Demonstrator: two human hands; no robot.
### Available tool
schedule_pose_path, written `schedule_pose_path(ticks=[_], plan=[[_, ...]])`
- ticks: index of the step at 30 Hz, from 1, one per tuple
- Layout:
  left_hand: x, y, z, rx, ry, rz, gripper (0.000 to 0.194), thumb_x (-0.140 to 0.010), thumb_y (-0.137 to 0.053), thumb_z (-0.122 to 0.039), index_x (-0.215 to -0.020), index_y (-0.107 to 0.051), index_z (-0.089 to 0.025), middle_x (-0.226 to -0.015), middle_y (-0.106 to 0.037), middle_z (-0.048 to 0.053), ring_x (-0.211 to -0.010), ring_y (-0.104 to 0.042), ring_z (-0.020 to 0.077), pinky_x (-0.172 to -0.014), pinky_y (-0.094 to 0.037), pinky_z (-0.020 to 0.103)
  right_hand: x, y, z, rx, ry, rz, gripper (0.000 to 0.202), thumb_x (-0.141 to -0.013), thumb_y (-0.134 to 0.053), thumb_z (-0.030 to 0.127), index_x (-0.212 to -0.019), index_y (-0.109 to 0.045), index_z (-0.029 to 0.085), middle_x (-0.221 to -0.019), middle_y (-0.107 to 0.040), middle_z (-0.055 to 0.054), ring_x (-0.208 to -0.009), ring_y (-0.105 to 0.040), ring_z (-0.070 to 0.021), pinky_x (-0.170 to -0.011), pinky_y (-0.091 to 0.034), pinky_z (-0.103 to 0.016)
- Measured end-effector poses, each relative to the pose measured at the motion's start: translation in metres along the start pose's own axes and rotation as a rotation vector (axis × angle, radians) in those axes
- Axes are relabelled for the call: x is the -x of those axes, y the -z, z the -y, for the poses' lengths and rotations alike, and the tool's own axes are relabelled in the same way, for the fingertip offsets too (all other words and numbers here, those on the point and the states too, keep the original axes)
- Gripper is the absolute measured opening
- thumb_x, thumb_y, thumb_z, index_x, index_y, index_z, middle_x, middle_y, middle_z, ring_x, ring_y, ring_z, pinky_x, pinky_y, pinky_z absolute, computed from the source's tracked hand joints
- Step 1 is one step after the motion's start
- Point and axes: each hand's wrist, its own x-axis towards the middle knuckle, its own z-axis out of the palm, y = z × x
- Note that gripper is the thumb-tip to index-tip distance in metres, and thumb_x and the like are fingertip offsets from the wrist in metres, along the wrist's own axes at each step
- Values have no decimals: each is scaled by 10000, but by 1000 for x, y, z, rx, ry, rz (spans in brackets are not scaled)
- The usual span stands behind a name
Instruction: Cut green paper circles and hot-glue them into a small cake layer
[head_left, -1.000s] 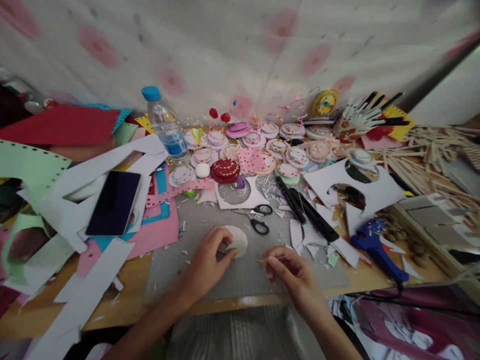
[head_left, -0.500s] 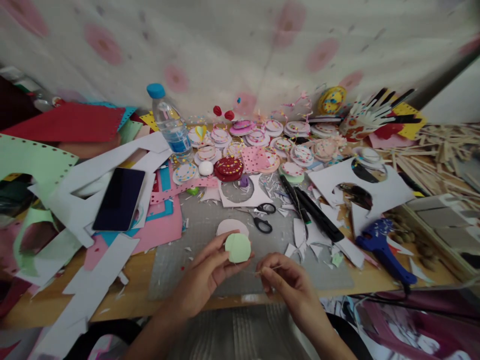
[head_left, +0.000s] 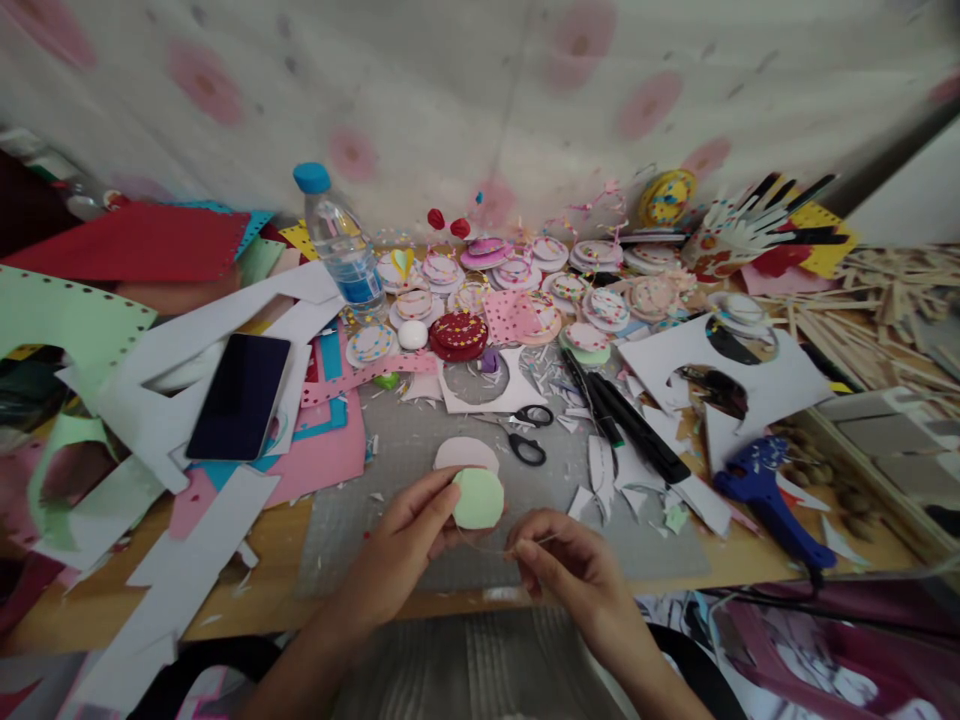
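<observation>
One round pale green paper disc [head_left: 480, 500] sits in the left hand [head_left: 416, 525], and one round pale pinkish paper disc [head_left: 466, 454] lies flat on the grey cutting mat [head_left: 337, 540] just beyond it. There is one pair of black-handled scissors [head_left: 527, 449], one blue glue gun [head_left: 776, 510], one dark-screened phone [head_left: 238, 398] and one clear plastic bottle with a blue cap [head_left: 341, 250]. Decorated paper discs crowd the back, more than ten, overlapping too much for an exact count.

A patterned paper cup [head_left: 701, 257] holds several white and black slender sticks or pens; a translucent magenta bin [head_left: 877, 620] below the table contains white scraps.

The green disc lies between the left thumb, pressed on its left edge, and the fingers behind. The right hand [head_left: 562, 560] pinches a thin pale strand [head_left: 484, 547] between thumb and forefinger; it runs leftward just below the disc.
</observation>
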Motion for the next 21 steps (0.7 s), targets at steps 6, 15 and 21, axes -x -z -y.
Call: schedule_pose_path(ticks=[6,15,21], plan=[[-3,4,0,-175,4,-5,375,-860,-631,-434,-1159,-685,-214,-1171,-704,82,-1056,-656,260,-808,-566,319,0,0,-1,27,0,-8,322,-822,-666,498,-781,-644,180,-622,-544,13,-527,-464,-98,-496,-381,-207],[-2,5,-3,-239,30,-33,381,-851,-629,-442,-1149,-700,-216,-1215,-682,89,-1063,-643,261,-811,-547,302,1,-5,7,8,-8,-4,335,-811,-671,508,-772,-636,177,-651,-563,-1,-531,-476,-98,-498,-410,-211],[-2,5,-8,-165,21,41,372,-815,-680,-434,-1122,-712,-226,-1184,-689,79,-1059,-641,244,-845,-557,306,1,-4,5,3,-4,-35,329,-803,-677,506,-767,-649,180,-658,-588,-7,-527,-493,-103,-488,-427,-213]])
